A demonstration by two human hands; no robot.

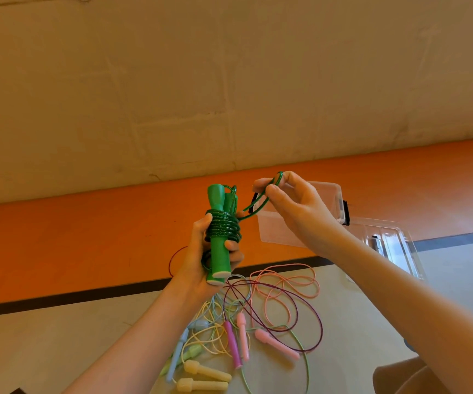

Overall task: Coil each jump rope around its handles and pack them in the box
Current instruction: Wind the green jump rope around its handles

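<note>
Your left hand point(201, 260) grips the paired green handles point(219, 240) upright, long axis near vertical, flared ends up, green cord point(223, 227) coiled round their middle. Your right hand point(292, 203) pinches the cord's end loop beside them. Beyond: clear box point(275, 228); below, loose pastel ropes point(258, 308) on the floor. No legible writing.

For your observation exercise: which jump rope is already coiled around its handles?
The green jump rope, held in the left hand; the pink, purple, yellow and blue ropes lie loose.
</note>
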